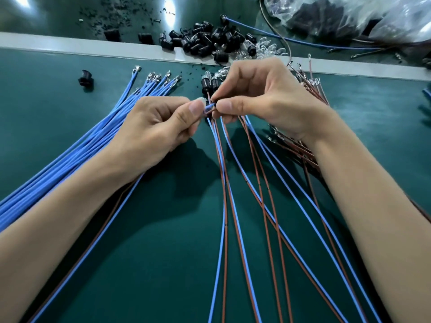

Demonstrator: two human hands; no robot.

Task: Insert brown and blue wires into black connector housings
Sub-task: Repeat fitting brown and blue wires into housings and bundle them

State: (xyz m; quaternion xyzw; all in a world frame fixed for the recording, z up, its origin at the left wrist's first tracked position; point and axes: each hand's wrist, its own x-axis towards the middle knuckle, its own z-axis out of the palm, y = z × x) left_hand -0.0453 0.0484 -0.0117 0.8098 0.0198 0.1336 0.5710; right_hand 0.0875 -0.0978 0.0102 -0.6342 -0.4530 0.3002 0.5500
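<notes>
Paired brown and blue wires (233, 206) lie across the green desk (151, 252) nearest me. Above them, my left hand (158, 129) pinches the blue wire tip (210, 106) between thumb and forefinger. My right hand (268, 96) pinches a small dark part (214, 103) against it, mostly hidden. Loose black connector housings (205, 40) are heaped beyond.

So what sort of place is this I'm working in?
Probably a wire-harness assembly bench in a factory or workshop: a bundle of identical blue wires with crimped terminals, a heap of black connector housings, and a clear bag holding more dark parts.
</notes>
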